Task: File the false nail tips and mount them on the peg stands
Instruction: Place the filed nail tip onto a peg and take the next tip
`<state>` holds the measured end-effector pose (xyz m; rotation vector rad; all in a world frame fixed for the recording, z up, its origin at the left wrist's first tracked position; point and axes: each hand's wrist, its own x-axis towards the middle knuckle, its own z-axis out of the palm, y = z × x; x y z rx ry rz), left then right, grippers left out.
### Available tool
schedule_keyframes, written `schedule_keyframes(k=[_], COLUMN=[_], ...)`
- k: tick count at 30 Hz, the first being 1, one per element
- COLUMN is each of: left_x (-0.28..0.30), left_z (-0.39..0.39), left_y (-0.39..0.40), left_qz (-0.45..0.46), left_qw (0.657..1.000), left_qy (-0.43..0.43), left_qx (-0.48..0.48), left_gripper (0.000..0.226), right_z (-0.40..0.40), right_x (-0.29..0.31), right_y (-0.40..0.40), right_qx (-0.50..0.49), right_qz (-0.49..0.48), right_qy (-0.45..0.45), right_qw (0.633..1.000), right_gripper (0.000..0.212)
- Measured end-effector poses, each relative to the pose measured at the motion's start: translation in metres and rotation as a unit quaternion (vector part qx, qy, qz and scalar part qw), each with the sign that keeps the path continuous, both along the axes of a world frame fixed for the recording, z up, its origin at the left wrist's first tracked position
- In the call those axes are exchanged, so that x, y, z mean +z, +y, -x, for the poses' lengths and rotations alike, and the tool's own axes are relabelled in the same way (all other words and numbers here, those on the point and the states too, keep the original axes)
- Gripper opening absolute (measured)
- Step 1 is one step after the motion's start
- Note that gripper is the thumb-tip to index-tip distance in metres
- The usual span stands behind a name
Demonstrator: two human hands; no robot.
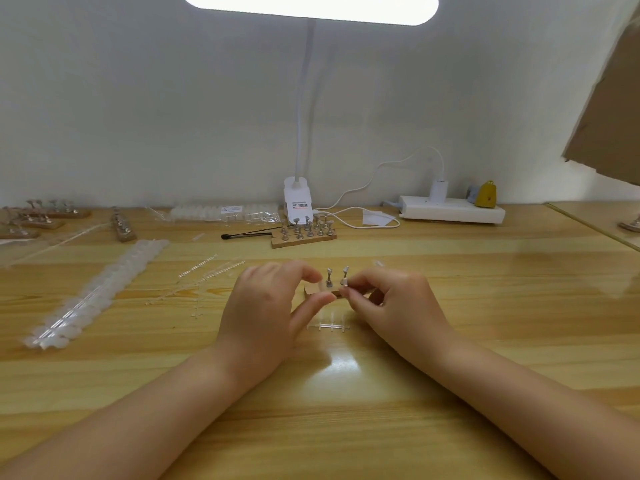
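Both hands on the near peg stand [334, 292], mid-table: L hand [266, 306] grips its wooden base, R hand [394, 301] pinches a nail tip [344, 281] at 1 of 2 visible pegs. Second stand [303, 233] behind, approx 10 pegs. Clear tip strip [328, 323] just below the hands.

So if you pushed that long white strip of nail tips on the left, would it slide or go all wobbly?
The long strip of nail tips would probably bend and wobble, since it already lies in a slight curve. It looks like thin, see-through plastic, so likely very light. The glossy table should let it slide easily.
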<state>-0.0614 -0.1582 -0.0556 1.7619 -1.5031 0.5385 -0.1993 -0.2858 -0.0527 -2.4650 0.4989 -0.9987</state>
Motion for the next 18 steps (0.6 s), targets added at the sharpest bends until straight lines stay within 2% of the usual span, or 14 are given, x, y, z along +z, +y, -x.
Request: schedule_keyframes(k=[6,18], left_x=[-0.0031,-0.0026], left_z=[-0.0029,-0.0036], left_y=[-0.0023,-0.0031], left_qz=[0.023,0.030], left_qw=[0.999,0.999], left_qy=[-0.005,-0.014], left_qx=[-0.023,-0.039], left_gripper=[0.034,0.032], right_z=[-0.0009,-0.0003], right_x=[-0.0012,-0.0017], right_y=[0.0083,0.0095], right_qx=[0.069,0.082], right_qz=[-0.006,0.024], right_qy=[-0.037,-0.055], right_qw=[0.997,0.995], right_gripper=[0.008,0.009])
